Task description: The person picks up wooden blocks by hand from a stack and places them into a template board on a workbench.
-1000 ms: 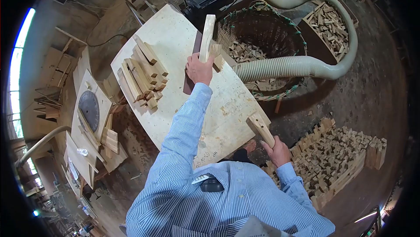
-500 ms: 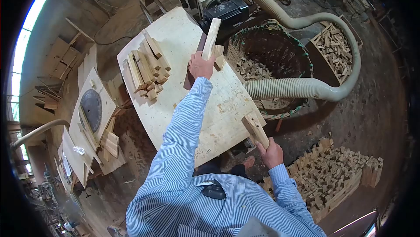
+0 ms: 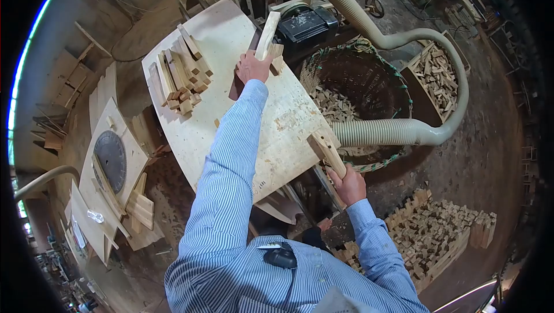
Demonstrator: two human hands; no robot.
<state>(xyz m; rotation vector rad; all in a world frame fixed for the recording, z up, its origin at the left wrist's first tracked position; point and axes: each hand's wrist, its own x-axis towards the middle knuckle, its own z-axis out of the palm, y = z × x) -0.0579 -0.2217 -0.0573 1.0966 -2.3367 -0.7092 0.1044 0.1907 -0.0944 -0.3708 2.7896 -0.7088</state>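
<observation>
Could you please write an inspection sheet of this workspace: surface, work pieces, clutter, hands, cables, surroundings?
Surface: pale board table, dusty, scratched.
Job's things: long wood strip in the left hand; short wood piece in the right hand.
Clutter: stack of wood strips on the table.
Hands: both closed around wood.
Cables: nothing seen clearly; ribbed dust hose crosses the wicker basket.
Surroundings: basket holds offcuts; block pile on the floor; saw blade at the side.

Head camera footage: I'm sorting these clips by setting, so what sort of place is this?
Most likely a woodworking shop: a plywood worktable bearing stacked wood strips, a ribbed dust-extraction hose over a woven basket of offcuts, and a circular saw blade.
</observation>
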